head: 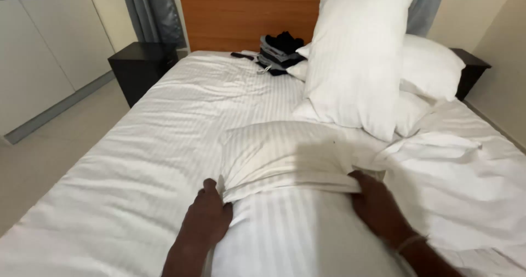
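A white striped pillow (290,238) lies in front of me on the bed, partly inside a white striped pillowcase (279,151). My left hand (207,218) grips the left side of the pillowcase's open edge. At the right side of that edge, my right hand (377,206) holds the bunched fabric. The case covers the far part of the pillow; the near part is bare.
White pillows (356,52) are piled upright at the head of the bed against a wooden headboard (241,14). A heap of dark clothes (279,51) lies near the headboard. Crumpled white bedding (466,173) is at the right. A black nightstand (139,66) stands at the left.
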